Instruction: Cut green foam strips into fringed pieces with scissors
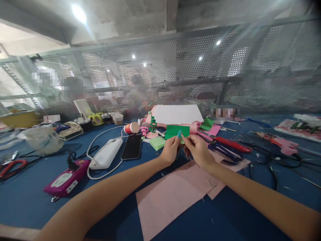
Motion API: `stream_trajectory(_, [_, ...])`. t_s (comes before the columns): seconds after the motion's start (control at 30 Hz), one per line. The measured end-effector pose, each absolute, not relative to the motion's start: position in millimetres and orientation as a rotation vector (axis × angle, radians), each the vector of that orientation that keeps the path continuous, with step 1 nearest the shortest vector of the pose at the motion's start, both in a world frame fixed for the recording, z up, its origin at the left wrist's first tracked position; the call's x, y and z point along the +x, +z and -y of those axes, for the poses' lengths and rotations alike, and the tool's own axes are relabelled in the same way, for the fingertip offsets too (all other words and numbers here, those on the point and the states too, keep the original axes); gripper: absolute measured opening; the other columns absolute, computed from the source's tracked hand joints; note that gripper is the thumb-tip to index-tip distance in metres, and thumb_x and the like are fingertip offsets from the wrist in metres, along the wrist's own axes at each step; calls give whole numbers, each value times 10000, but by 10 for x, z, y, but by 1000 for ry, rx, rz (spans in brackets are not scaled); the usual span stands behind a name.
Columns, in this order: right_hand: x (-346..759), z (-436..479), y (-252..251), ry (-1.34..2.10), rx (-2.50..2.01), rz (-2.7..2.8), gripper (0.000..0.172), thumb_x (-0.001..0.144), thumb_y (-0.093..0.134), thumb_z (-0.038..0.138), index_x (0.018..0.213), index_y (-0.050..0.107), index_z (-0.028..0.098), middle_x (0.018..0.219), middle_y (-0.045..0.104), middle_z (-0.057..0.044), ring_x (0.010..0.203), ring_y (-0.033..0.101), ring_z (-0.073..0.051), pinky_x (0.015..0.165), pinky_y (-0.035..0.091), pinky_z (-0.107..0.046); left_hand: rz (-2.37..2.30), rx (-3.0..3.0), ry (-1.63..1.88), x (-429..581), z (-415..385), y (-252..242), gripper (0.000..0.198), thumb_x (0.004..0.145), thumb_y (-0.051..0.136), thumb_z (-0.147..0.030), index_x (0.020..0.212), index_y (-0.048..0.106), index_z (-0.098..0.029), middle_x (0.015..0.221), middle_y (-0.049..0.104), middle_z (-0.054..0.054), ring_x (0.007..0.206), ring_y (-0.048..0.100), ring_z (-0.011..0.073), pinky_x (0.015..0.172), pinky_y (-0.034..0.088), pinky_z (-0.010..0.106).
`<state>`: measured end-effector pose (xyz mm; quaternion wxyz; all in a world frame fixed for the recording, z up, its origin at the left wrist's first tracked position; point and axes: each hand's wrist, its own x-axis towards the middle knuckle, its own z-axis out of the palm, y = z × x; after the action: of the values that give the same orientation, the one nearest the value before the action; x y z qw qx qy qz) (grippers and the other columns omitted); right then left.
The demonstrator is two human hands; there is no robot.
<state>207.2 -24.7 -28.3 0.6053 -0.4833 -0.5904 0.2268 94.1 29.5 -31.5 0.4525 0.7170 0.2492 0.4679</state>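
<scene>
My left hand (171, 149) and my right hand (198, 149) meet over the middle of the table, fingers pinched together. Between the fingertips a small piece of light green paper (182, 141) shows, mostly hidden by the fingers. Just beyond the hands is a dark green sheet of paper (173, 131); whether the fingers touch it I cannot tell. A stack of light green paper squares (157, 143) lies to the left of my left hand. Under my wrists a large pink sheet (170, 197) is spread at the near side.
On the left lie a black phone (131, 147), a white power bank (106, 154) with a looped cable and a purple power strip (66, 179). Blue-handled scissors (224, 152), a red cutter (233, 144) and dark cables (273, 160) are on the right. A mesh partition (163, 77) stands behind.
</scene>
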Motion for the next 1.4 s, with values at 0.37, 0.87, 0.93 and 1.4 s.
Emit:
stream_trajectory(0.37, [2079, 251, -281, 479, -1140, 1422, 296, 817, 493, 458, 654, 468, 213, 472, 471, 33, 415, 443, -121, 423, 319, -255, -568, 1840, 1164, 942, -262, -285, 539, 766, 354, -682, 589, 349, -172, 553, 292, -44, 524, 256, 72, 481, 242, 228])
stream_trajectory(0.87, [2240, 173, -308, 349, -1131, 1557, 357, 898, 327, 489, 709, 461, 217, 556, 481, 21, 511, 430, -134, 501, 312, -265, -646, 1793, 1074, 942, -328, -325, 462, 795, 388, -603, 619, 364, -177, 551, 339, -50, 491, 299, 66, 455, 250, 220])
stream_trajectory(0.93, [2297, 146, -301, 346, -1106, 1628, 363, 894, 335, 493, 715, 476, 211, 579, 482, 21, 529, 424, -131, 516, 309, -263, -608, 1691, 969, 948, -328, -321, 468, 767, 421, -617, 611, 355, -181, 515, 338, -58, 445, 291, 56, 423, 231, 213])
stream_trajectory(1.4, [2229, 142, -308, 466, -1119, 1632, 335, 801, 502, 522, 698, 500, 203, 579, 453, 36, 549, 428, -129, 515, 310, -251, -629, 1651, 987, 974, -341, -314, 456, 728, 478, -602, 611, 407, -167, 517, 319, -62, 473, 271, 57, 460, 209, 230])
